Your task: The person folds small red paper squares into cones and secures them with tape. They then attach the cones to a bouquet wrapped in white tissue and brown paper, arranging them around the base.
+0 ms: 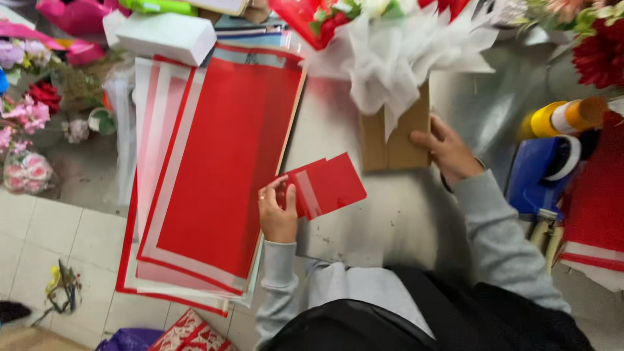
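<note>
We are holding a small folded piece of red paper [326, 185] in our left hand [277, 211], near the middle of the frame; the fingers are curling closed around its left edge, thumb on top, and the paper is sticking out to the right over the grey table [390, 227]. Our right hand [448, 153], right of centre, is lying mostly open with fingers spread flat on a brown cardboard base [393, 143], pressing on its right side. White tissue wrapping [396, 52] is spilling out of that base toward the top of the frame. Just left of our left hand, a stack of large red sheets with white borders [214, 169] is lying across the table edge. At the far right, a yellow ribbon roll [562, 117] is resting above a blue box [533, 175].
</note>
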